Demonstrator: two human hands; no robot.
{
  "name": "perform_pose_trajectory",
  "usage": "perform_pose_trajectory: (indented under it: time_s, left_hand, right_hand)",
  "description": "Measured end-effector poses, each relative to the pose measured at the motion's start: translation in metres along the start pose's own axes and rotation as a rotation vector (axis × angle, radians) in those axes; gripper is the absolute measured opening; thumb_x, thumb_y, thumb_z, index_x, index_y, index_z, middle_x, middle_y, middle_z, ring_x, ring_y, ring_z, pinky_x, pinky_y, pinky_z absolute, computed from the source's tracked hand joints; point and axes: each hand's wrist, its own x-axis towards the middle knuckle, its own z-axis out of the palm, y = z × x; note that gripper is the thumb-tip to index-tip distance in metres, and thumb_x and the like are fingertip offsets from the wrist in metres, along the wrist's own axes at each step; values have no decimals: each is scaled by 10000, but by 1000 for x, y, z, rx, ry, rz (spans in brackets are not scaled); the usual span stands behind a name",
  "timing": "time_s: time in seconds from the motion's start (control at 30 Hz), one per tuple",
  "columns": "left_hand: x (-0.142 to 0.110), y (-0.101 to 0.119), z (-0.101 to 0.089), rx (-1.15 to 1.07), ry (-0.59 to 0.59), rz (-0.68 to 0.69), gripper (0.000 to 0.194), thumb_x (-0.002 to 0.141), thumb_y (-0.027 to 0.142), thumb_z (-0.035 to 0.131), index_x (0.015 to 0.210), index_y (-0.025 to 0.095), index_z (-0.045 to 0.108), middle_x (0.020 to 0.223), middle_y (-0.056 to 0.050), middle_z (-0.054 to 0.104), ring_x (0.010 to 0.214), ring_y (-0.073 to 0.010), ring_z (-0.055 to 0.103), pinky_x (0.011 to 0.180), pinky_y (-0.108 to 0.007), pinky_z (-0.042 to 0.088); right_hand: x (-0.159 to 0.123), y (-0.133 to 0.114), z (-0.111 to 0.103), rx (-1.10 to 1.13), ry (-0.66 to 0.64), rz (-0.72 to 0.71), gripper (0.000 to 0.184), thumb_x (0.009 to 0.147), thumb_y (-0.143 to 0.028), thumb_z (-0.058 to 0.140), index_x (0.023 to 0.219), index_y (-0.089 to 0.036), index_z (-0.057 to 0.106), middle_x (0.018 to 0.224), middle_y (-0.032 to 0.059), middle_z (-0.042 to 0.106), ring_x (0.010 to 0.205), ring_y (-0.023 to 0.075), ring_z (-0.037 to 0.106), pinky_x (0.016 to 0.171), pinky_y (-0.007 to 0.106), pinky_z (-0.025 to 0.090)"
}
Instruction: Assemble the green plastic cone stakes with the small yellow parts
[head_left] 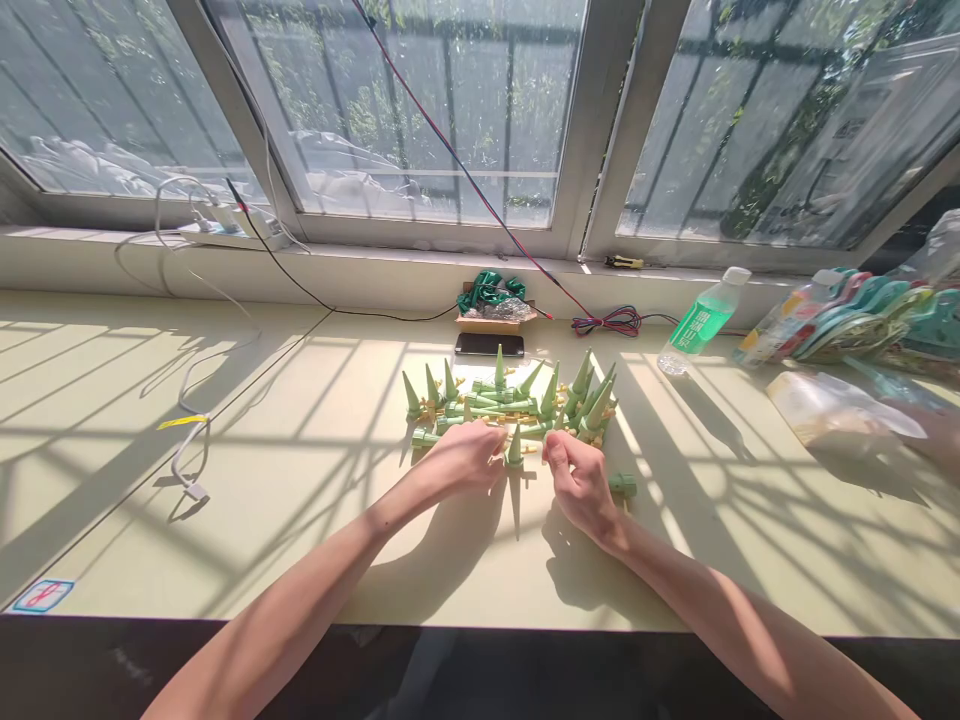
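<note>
Several light green plastic pieces lie in a cluster on the table, some pointed cones standing tip up, others tubes on their sides, with small tan bits among them. At the cluster's near left edge is my left hand (474,458), its fingers curled closed; whatever they hold is hidden. My right hand (582,482) is closed in a pinch at the near right edge, and I cannot make out what is in it. One green cone (514,446) stands upright between the two hands. Beside my right wrist a green tube end (622,486) shows, the rest hidden behind the hand.
Behind the cluster lie a black phone (490,345) and a small box (495,318) of green material. A bottle (703,322) with a green label stands right, near a pile of plastic bags (855,315). A white cable (196,450) lies left. Another person's hand (926,435) is far right.
</note>
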Motion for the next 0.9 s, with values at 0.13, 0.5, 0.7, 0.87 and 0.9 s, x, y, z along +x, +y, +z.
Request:
perform_pose_trajectory:
  time_s: [0.13, 0.5, 0.7, 0.87, 0.9]
  left_hand:
    - [-2, 1, -1, -28, -5, 30, 125, 722, 147, 586, 670, 210, 491, 590, 11, 476, 463, -147, 406, 459, -275, 249]
    - [-3, 6, -2, 52, -41, 64, 175, 708, 87, 537, 638, 213, 439, 551, 6, 454, 419, -143, 366, 440, -287, 242]
    - [-2, -2, 4, -35, 21, 79, 199, 686, 79, 536, 635, 215, 402, 546, 24, 414, 427, -130, 333, 427, -284, 219]
    - [2, 0, -1, -74, 125, 65, 155, 758, 67, 513, 686, 199, 472, 631, -1, 544, 503, -135, 462, 450, -252, 283]
    - [4, 0, -2, -83, 170, 73, 152, 785, 67, 499, 702, 193, 486, 653, -7, 567, 526, -135, 489, 462, -245, 308]
  right_hand:
    - [0, 0, 0, 3, -9, 11, 421, 1038, -361, 368, 663, -197, 464, 558, -41, 357, 499, 113, 342, 503, 265, 271]
    - [0, 0, 2, -20, -14, -2, 425, 1038, -360, 367, 653, -199, 449, 557, -40, 371, 504, 114, 351, 501, 265, 283]
    - [0, -1, 2, -14, -16, 6, 425, 1038, -364, 368, 655, -202, 454, 555, -39, 374, 499, 117, 358, 499, 265, 286]
    - [0, -2, 1, -9, -12, 16, 425, 1038, -368, 372, 658, -200, 460, 554, -40, 371, 499, 117, 357, 499, 266, 286]
    - [0, -2, 1, -7, -11, 18, 425, 1038, -369, 374, 658, -200, 460, 554, -42, 366, 499, 115, 353, 500, 266, 285]
